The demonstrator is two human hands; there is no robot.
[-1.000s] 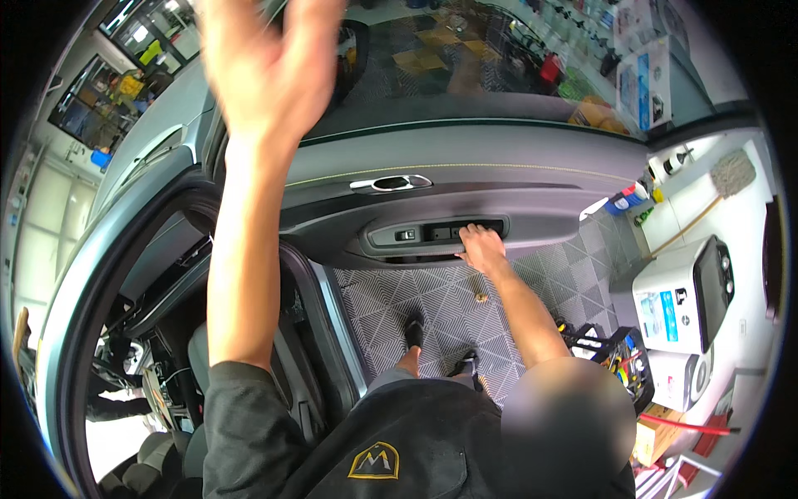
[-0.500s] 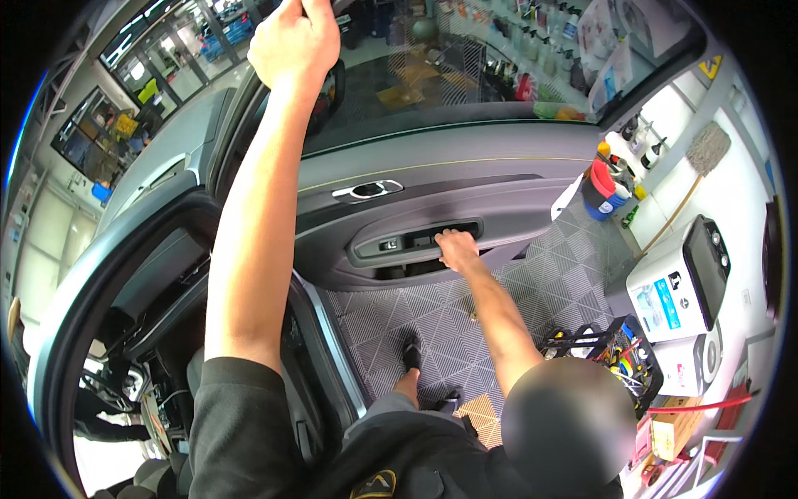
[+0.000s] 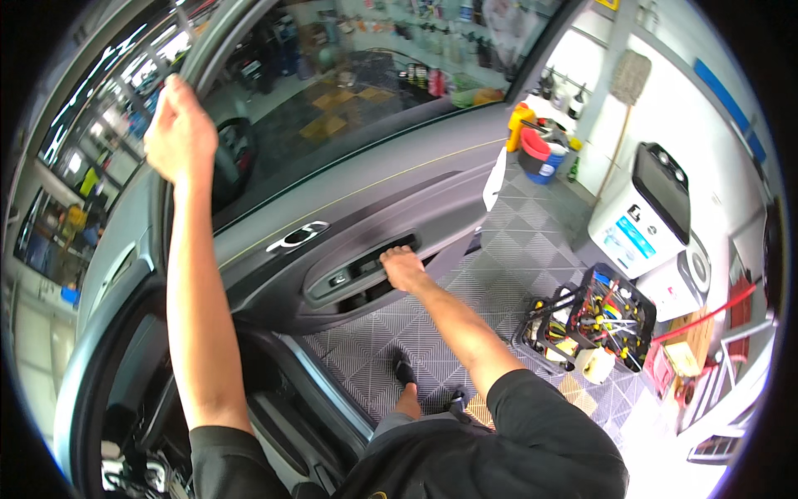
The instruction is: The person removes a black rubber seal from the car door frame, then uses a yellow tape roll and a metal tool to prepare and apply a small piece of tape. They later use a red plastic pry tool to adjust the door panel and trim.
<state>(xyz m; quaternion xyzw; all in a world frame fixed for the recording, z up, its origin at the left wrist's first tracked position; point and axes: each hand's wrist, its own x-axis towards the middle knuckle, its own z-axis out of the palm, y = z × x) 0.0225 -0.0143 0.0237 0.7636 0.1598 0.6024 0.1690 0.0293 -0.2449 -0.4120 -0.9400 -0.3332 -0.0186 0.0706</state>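
- The right hand (image 3: 403, 268) is curling over the armrest pull (image 3: 391, 254) of the open car door (image 3: 374, 200); its fingertips are dipping into the recess and are hidden there.
- The left hand (image 3: 179, 133) is closing around the window frame (image 3: 187, 33) at the door's upper edge; its palm side is not showing.
- The switch panel (image 3: 345, 277) is lying just left of the right hand, the chrome door handle (image 3: 298, 237) above it.
- A black tool crate (image 3: 594, 320) is standing on the tiled floor (image 3: 532, 249), well apart.
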